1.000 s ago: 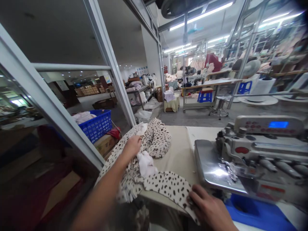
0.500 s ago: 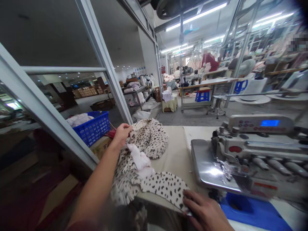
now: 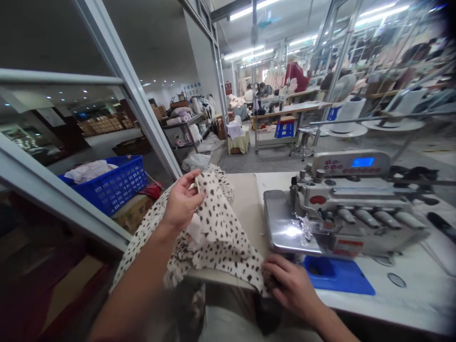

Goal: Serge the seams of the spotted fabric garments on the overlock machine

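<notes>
A cream fabric with dark leopard-like spots (image 3: 223, 232) hangs in folds over the front edge of the sewing table (image 3: 245, 199). My left hand (image 3: 181, 202) is raised, pinching its upper part between thumb and fingers. My right hand (image 3: 288, 285) grips the lower corner near the table edge, just in front of the overlock sewing machine (image 3: 342, 209). A pale pink fabric layer (image 3: 192, 229) shows under my left palm. More of the spotted cloth gathers in ruffles below the edge, and part of it is hidden by my left forearm.
A blue mat (image 3: 335, 275) lies on the table right of my right hand. To the left, behind a metal-framed glass partition (image 3: 124, 85), stands a blue plastic basket (image 3: 114, 185) holding pale cloth. Beyond lies a large garment workshop with tables, stools and shelves.
My left hand has lifted the spotted fabric up off the table, and my right hand has closed on its lower corner. The view has tilted and shifted, bringing more of the table into sight.
</notes>
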`<state>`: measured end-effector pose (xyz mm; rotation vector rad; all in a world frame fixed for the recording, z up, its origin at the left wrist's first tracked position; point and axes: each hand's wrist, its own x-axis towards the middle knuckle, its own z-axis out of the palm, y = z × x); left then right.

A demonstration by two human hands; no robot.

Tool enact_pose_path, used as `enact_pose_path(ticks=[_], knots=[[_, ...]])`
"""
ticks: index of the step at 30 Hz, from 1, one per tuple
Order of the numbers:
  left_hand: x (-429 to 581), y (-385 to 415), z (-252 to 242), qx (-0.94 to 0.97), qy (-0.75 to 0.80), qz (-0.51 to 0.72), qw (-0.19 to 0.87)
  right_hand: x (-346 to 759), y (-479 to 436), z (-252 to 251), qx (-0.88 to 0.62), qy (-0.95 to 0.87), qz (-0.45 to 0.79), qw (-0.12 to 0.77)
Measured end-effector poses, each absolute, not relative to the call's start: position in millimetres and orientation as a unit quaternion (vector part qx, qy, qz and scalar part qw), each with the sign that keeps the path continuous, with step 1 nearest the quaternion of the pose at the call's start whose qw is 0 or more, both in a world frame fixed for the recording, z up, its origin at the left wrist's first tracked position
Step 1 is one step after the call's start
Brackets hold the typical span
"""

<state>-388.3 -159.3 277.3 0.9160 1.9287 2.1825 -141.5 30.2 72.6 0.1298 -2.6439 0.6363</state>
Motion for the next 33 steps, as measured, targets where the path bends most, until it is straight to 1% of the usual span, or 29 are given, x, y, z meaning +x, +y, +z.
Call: enact_pose_path(ticks=[2,4,6,7,8,9,12,13,14,17,19,22,25,28,31,33], knots=[[-399,-175,260,0.290,0.745,0.600,-0.030,-137,26,84,0.092,-0.952,0.232,0.180],[-403,-189,242,0.277,0.861,0.407,-0.130,-137,21,93,0.113,-0.960,0.216,0.139],[-396,-194,223,0.276,0.910,0.222,-0.216,-139,17,96,0.118,-0.966,0.201,0.115],[-389,-194,213,0.298,0.911,0.167,-0.232,-140,16,97,0.115,-0.968,0.194,0.109],[-381,-191,203,0.349,0.903,0.138,-0.211,-141,15,96,0.112,-0.970,0.186,0.105],[-372,-187,193,0.423,0.884,0.126,-0.155,-142,14,96,0.110,-0.973,0.176,0.101],[-350,-172,164,0.611,0.781,0.116,0.054,-142,18,94,0.106,-0.983,0.134,0.074],[-347,-168,155,0.634,0.760,0.111,0.093,-141,21,95,0.103,-0.985,0.119,0.065],[-344,-165,148,0.642,0.751,0.108,0.111,-140,25,96,0.099,-0.988,0.104,0.058],[-348,-162,137,0.639,0.748,0.123,0.130,-135,36,102,0.078,-0.995,0.052,0.042],[-355,-165,140,0.625,0.753,0.155,0.134,-133,36,109,0.060,-0.997,0.027,0.037],[-371,-175,157,0.560,0.788,0.237,0.100,-138,14,122,0.052,-0.997,0.034,0.055],[-388,-185,177,0.473,0.815,0.329,0.062,-158,-34,130,0.103,-0.989,0.062,0.089],[-400,-192,190,0.403,0.813,0.416,0.053,-188,-85,123,0.161,-0.975,0.078,0.131],[-404,-197,196,0.359,0.793,0.488,0.059,-213,-114,107,0.152,-0.973,0.085,0.151],[-403,-202,200,0.345,0.780,0.517,0.070,-221,-115,97,0.137,-0.973,0.104,0.153]])
